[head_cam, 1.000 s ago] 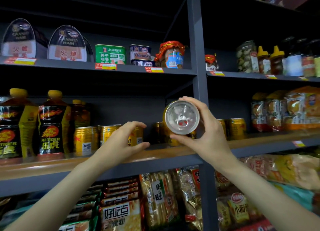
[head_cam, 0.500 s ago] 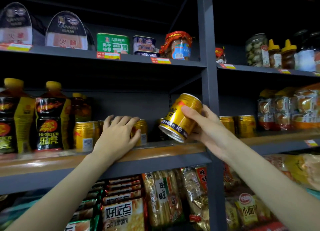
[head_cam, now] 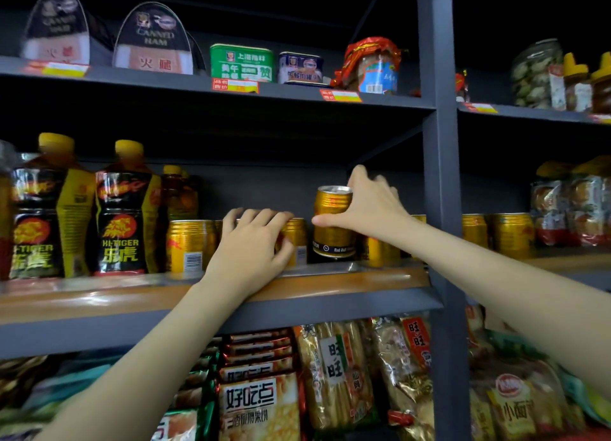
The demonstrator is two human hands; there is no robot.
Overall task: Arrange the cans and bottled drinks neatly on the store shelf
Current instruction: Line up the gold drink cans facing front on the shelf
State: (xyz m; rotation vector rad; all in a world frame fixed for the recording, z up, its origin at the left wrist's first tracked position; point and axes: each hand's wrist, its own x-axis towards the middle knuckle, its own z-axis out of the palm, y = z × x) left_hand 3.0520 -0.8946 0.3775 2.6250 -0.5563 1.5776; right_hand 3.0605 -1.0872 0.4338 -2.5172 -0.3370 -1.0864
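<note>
At the far left of the frame, on the wooden-edged middle shelf (head_cam: 99,298), stand your Hi-Tiger bottles (head_cam: 127,215): black-and-gold labels, amber drink, yellow caps, upright and side by side, with smaller bottles of the same kind behind them. Just right of them a gold can (head_cam: 190,245) stands upright at the shelf front, ribbed near the top, barcode facing you. Next comes your left hand (head_cam: 254,248), around the middle of the frame; its fingers are curled over the tops and fronts of the gold cans in that row, gripping a second gold can (head_cam: 295,240) whose right side shows past your fingers. Right of that, your right hand (head_cam: 370,209) pinches the held can (head_cam: 332,224) near its upper part, thumb in front and fingers wrapped round the back; this can is gold with a silver lid, a dark blue band at the foot with small white lettering, upright, its base seemingly raised above its neighbours' bases, though you cannot tell if it touches the shelf. Beyond the grey upright post (head_cam: 439,176), at the right of the frame, more gold cans (head_cam: 510,234) stand in a row
</note>
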